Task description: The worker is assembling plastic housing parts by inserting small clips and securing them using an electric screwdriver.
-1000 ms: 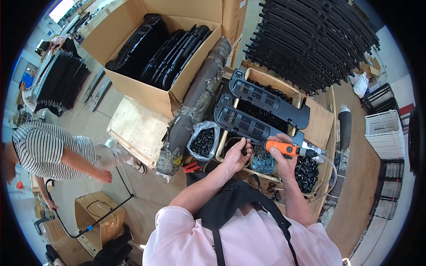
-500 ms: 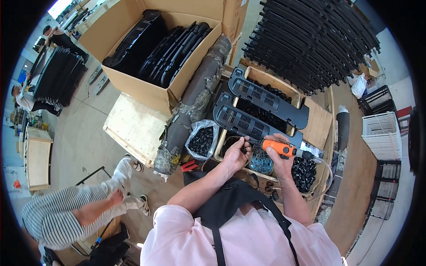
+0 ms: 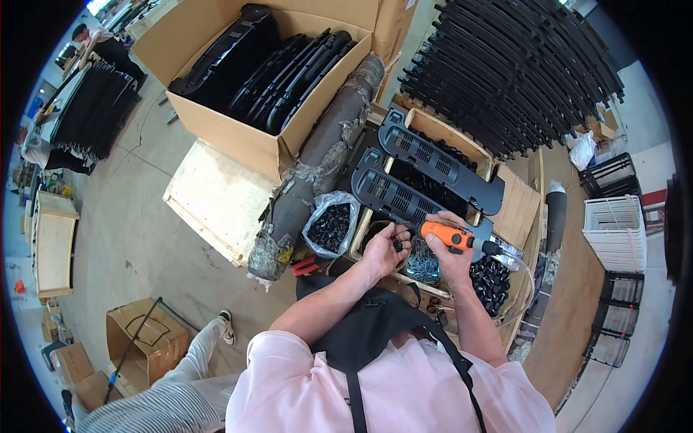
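Note:
My right hand (image 3: 453,254) is closed around an orange power screwdriver (image 3: 444,234), a hose or cord running from its rear end. The tool lies nearly level, its nose toward my left. Close to that nose, my left hand (image 3: 380,250) has its fingers pinched together; whatever is between them is too small to make out. Beyond both hands, two long black slotted plastic panels (image 3: 442,164) (image 3: 386,189) lie across wooden bins. Blue-silver screws (image 3: 422,265) fill a bin under my hands, and black plastic parts (image 3: 492,285) are heaped right of it.
Left of the bins are a clear bag of small black parts (image 3: 330,227), red-handled pliers (image 3: 310,265) and a wrapped roll (image 3: 339,130). A carton (image 3: 209,137) holds black panels. Black slats (image 3: 505,65) are stacked at far right. A person in stripes (image 3: 155,415) is at lower left.
The person in stripes has moved toward the lower edge, uncovering cartons on the floor. My view has shifted slightly; my hands and the screwdriver keep nearly the same pose.

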A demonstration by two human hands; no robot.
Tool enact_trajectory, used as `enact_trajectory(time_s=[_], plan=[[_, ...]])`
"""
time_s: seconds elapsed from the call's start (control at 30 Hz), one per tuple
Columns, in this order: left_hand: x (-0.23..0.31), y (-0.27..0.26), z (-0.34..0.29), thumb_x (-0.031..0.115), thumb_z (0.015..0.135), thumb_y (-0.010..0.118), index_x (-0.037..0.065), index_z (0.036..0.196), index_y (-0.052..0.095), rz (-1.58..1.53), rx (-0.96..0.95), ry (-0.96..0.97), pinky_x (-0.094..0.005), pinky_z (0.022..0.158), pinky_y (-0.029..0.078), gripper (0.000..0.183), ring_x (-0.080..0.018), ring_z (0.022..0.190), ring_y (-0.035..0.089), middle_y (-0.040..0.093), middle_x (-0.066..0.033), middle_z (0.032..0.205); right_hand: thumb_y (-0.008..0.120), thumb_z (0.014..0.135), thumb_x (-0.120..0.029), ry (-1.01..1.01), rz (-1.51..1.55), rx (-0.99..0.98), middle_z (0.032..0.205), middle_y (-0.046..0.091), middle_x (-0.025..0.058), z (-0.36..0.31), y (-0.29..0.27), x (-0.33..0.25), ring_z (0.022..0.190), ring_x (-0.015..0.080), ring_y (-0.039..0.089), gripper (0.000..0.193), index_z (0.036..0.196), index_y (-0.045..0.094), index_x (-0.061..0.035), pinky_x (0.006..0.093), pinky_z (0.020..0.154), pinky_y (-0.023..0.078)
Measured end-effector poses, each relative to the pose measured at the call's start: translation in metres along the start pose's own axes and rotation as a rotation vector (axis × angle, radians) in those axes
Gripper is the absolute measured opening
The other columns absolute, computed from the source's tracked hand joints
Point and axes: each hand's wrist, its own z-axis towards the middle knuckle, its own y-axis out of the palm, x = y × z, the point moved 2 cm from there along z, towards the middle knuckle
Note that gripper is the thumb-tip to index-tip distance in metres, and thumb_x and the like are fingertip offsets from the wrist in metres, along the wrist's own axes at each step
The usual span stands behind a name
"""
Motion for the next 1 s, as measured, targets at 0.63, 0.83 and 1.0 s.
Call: enact_trajectory(time_s=[0.63, 0.83, 1.0], plan=[[0.018, -0.021, 0.027, 0.063, 0.100, 0.059, 0.008, 0.093, 0.061, 0.281, 0.192, 0.217, -0.0270, 0.055, 0.047, 0.055, -0.0131, 0.062, 0.058, 0.060, -0.0008, 0.076, 0.076, 0.088, -0.002, -0.022, -0.262, -0.134, 0.125, 0.070, 0.0130, 0.031, 0.035, -0.005, 0.114, 0.0185, 0.066, 0.047, 0.131, 0.058, -0.0024, 0.0340, 0.103, 0.052], [0.015, -0.020, 0.031, 0.061, 0.101, 0.059, 0.008, 0.089, 0.061, 0.295, 0.231, 0.293, -0.0277, 0.056, 0.046, 0.054, -0.0132, 0.062, 0.057, 0.059, -0.0012, 0.075, 0.077, 0.087, -0.018, -0.018, -0.447, -0.183, 0.105, 0.072, 0.0050, 0.037, 0.047, -0.014, 0.094, 0.0128, 0.068, 0.034, 0.118, 0.070, -0.0069, 0.0302, 0.089, 0.054], [0.014, -0.017, 0.028, 0.059, 0.101, 0.059, 0.007, 0.086, 0.062, 0.332, 0.275, 0.320, -0.0264, 0.052, 0.045, 0.054, -0.0116, 0.058, 0.057, 0.060, -0.0009, 0.072, 0.077, 0.086, -0.014, -0.002, -0.414, -0.202, 0.114, 0.073, 0.0071, 0.041, 0.047, -0.008, 0.103, 0.0148, 0.068, 0.041, 0.125, 0.066, -0.0060, 0.0315, 0.094, 0.054]])
